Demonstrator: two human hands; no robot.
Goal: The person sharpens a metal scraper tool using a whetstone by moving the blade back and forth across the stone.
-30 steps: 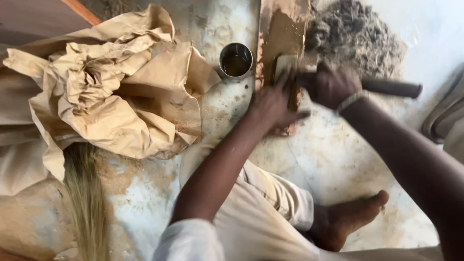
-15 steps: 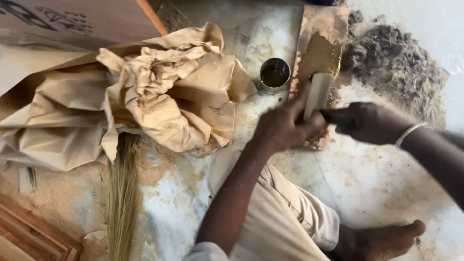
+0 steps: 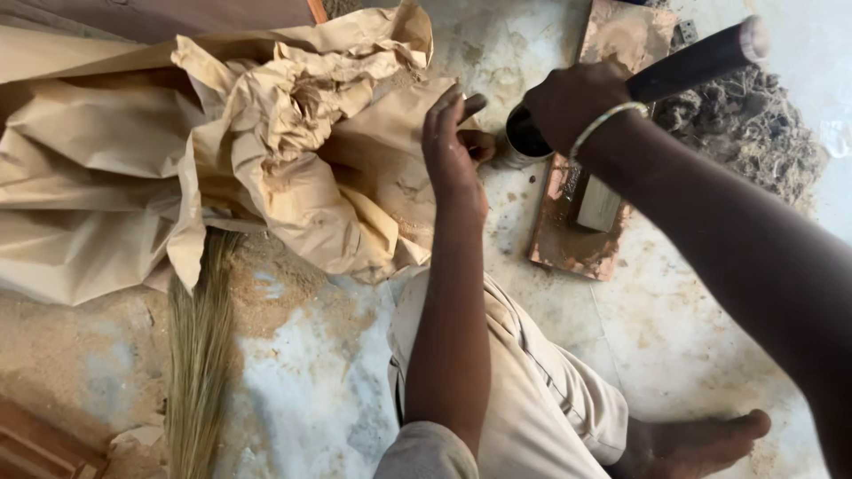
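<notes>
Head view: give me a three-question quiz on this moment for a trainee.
1. True or false: the right hand holds a dark-handled tool.
2. What lies on the flat sharpening stone? A) a small pale block B) a spoon C) a cloth
3. The left hand's fingertips are beside the small metal ___.

Key: 1 true; 2 A, the small pale block; 3 cup.

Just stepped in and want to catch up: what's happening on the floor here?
A person sits on the dusty floor. The right hand grips a dark wooden tool handle above a flat reddish-brown stone slab. The left hand reaches toward a small round metal tin, beside crumpled tan paper.
</notes>
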